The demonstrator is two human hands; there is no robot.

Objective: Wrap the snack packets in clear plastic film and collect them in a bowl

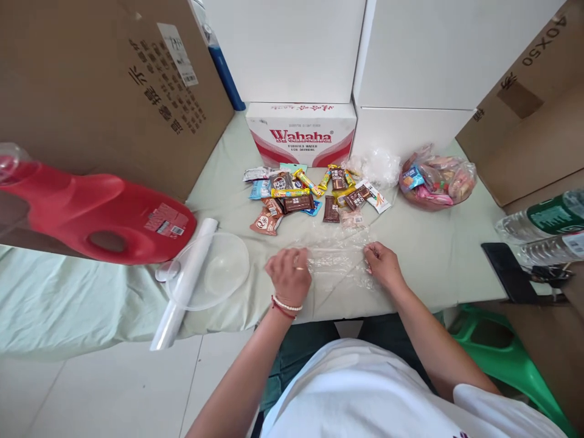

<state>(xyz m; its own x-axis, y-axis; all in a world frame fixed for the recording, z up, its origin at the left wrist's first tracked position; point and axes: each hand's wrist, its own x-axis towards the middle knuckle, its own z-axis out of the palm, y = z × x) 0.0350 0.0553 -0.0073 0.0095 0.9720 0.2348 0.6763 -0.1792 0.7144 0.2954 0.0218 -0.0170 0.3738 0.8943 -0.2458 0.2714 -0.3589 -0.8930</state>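
Observation:
A sheet of clear plastic film (337, 261) is stretched between my two hands, just above the cloth-covered table. My left hand (291, 274), with a white bracelet and a red one at the wrist, has its fingers closed on the film's left side. At the opposite side my right hand (382, 263) pinches the film between thumb and fingers. Beyond the film lie several wrapped snacks (298, 202) in a loose pile, with more chocolate-brown packets (357, 198) to the right. A crumpled heap of clear plastic (376, 167) sits behind them.
To the left are a clear plastic bowl (239, 258), a white roll (185, 289) and a red jug (109, 213). A bowl of packaged snacks (431, 204) stands at right. Boxes, including a Wahaha carton (302, 135), line the back. Bottles (547, 216) and a black phone (511, 271) lie far right.

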